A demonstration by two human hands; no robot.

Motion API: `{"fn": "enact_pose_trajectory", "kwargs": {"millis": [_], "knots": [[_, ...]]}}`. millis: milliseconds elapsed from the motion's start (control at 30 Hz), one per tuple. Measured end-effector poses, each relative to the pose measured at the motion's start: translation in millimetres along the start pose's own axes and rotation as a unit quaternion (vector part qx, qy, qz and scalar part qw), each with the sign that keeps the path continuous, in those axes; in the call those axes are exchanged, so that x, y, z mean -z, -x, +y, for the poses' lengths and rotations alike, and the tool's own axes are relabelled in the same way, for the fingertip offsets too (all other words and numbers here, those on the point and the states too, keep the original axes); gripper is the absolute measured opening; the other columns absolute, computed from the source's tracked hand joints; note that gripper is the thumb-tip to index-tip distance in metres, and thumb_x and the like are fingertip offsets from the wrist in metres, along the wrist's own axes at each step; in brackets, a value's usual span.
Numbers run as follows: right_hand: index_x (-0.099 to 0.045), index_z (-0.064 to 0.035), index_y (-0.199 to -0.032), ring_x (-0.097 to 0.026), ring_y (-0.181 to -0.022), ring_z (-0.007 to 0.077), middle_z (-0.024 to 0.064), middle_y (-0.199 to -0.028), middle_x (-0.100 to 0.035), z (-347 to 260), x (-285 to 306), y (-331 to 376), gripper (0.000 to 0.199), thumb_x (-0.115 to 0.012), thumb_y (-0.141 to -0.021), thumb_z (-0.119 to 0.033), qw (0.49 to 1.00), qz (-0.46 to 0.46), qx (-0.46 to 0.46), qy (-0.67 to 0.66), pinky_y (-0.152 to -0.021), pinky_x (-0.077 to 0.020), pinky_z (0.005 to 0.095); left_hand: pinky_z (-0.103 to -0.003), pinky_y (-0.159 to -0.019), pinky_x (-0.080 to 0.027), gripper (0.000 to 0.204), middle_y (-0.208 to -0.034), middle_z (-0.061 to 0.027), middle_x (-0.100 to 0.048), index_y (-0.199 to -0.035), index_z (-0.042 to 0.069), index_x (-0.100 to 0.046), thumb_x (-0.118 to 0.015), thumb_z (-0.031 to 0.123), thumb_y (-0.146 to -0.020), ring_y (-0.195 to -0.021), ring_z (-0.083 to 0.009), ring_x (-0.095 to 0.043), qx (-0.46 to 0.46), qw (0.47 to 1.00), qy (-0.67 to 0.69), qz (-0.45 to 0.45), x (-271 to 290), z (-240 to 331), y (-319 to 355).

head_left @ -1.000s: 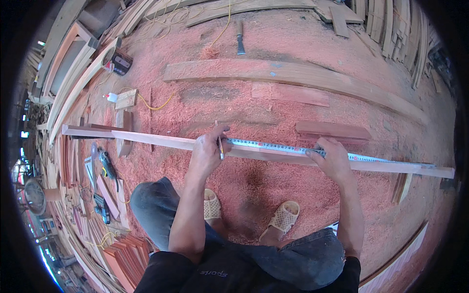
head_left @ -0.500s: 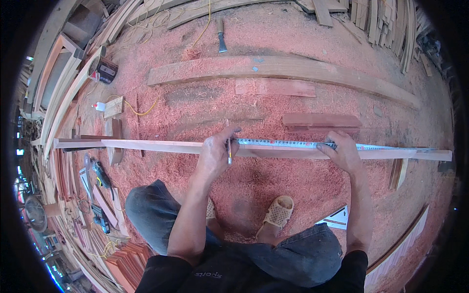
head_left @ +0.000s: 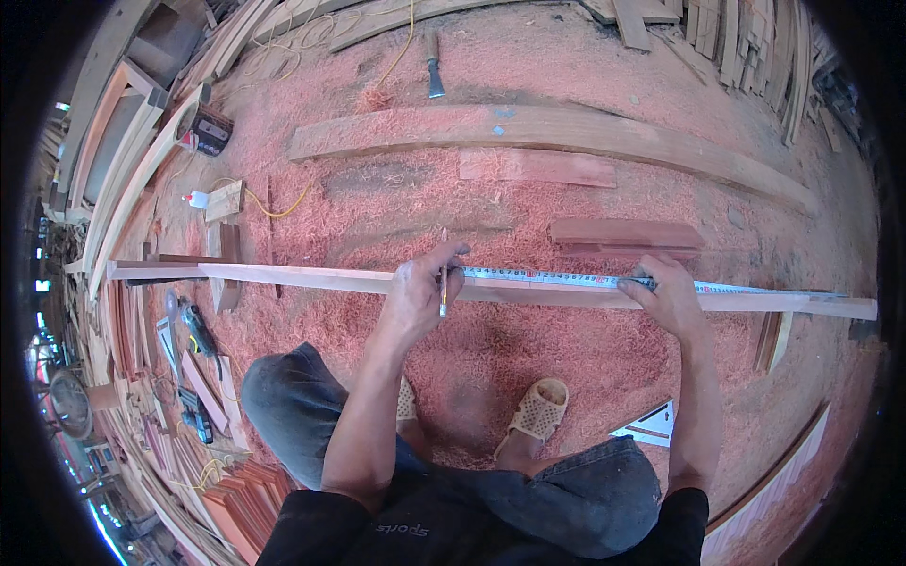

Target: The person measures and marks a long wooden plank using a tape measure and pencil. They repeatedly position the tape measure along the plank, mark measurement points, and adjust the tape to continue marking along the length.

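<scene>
A long, narrow pinkish wooden strip (head_left: 311,279) runs across in front of me from left to right. Along its far edge lies a tape measure (head_left: 500,275) with its blade drawn out. My left hand (head_left: 415,291) is closed over the strip, with a pencil (head_left: 444,304) upright between its fingers. The tape disappears behind those fingertips, so I cannot tell whether they pinch it. Farther right, my right hand (head_left: 666,294) grips the tape between thumb and fingers. Beyond that hand the blade goes on along the strip toward its right end.
A reddish block (head_left: 623,233) lies just beyond the strip, and a long plank (head_left: 396,130) farther off. A chisel-like tool (head_left: 434,77) rests at the back. Power tools (head_left: 198,332) lie at left, a white triangular square (head_left: 651,426) near my right knee. Pink shavings cover the floor.
Both hands keep their grips on the pencil and tape. The whole scene has shifted slightly in view; the strip's right end sits a little lower.
</scene>
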State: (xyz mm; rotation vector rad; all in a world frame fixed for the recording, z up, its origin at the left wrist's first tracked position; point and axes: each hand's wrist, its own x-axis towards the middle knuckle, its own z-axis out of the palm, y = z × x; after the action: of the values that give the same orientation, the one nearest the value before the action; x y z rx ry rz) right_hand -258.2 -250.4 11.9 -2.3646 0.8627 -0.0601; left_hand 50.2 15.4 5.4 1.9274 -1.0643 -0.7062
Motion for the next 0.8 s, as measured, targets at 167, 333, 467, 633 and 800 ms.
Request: {"fn": "enact_pose_trajectory", "kwargs": {"millis": [167, 333, 467, 633, 800], "knots": [[-0.067, -0.0019, -0.093, -0.064, -0.089, 0.0421, 0.0202, -0.087, -0.066, -4.5, 2.0, -0.4, 0.036, -0.087, -0.092, -0.032, 1.000, 0.004, 0.005, 0.001, -0.079, -0.0501, 0.0532, -0.038, -0.074, -0.056, 0.034, -0.079, -0.0110, -0.068, -0.131, 0.000, -0.069, -0.059, -0.003, -0.099, -0.073, -0.0247, -0.069, -0.003, 1.000, 0.009, 0.004, -0.1, -0.9, 0.3], [-0.067, -0.0019, -0.090, -0.064, -0.088, 0.0419, 0.0196, -0.086, -0.065, -5.8, 2.3, -1.0, 0.036, -0.087, -0.091, -0.032, 1.000, 0.000, -0.005, 0.003, -0.079, -0.0501, 0.0532, -0.039, -0.079, -0.058, 0.033, -0.087, -0.0121, -0.072, -0.133, 0.000, -0.069, -0.064, -0.001, -0.101, -0.080, -0.0246, -0.071, 0.013, 1.000, 0.005, 0.001, 1.8, 0.3, -0.5], [-0.067, -0.0029, -0.091, -0.064, -0.088, 0.0412, 0.0189, -0.085, -0.066, -4.6, 0.6, -0.6, 0.036, -0.087, -0.091, -0.032, 1.000, 0.009, 0.000, -0.003, -0.080, -0.0498, 0.0531, -0.040, -0.086, -0.061, 0.034, -0.101, -0.0152, -0.079, -0.137, -0.001, -0.069, -0.072, 0.004, -0.103, -0.093, -0.0242, -0.077, 0.060, 0.998, 0.009, -0.028, 5.8, 0.7, -1.8], [-0.067, -0.0043, -0.093, -0.064, -0.089, 0.0409, 0.0175, -0.087, -0.068, -0.5, 1.4, -1.4, 0.036, -0.087, -0.091, -0.035, 1.000, -0.008, 0.005, 0.011, -0.082, -0.0493, 0.0531, -0.040, -0.084, -0.060, 0.033, -0.101, -0.0162, -0.079, -0.135, -0.001, -0.069, -0.071, 0.003, -0.103, -0.090, -0.0259, -0.077, 0.054, 0.998, -0.004, -0.016, 3.4, -0.3, -0.5], [-0.069, -0.0053, -0.093, -0.067, -0.095, 0.0426, 0.0175, -0.091, -0.071, 5.2, -2.8, -1.8, 0.038, -0.084, -0.093, -0.040, 0.999, 0.001, 0.029, 0.022, -0.086, -0.0512, 0.0537, -0.040, -0.086, -0.062, 0.041, -0.111, -0.0188, -0.080, -0.146, 0.000, -0.062, -0.068, 0.005, -0.107, -0.096, -0.0265, -0.077, -0.015, 0.999, 0.009, 0.039, -3.7, 8.9, -1.8]]}}
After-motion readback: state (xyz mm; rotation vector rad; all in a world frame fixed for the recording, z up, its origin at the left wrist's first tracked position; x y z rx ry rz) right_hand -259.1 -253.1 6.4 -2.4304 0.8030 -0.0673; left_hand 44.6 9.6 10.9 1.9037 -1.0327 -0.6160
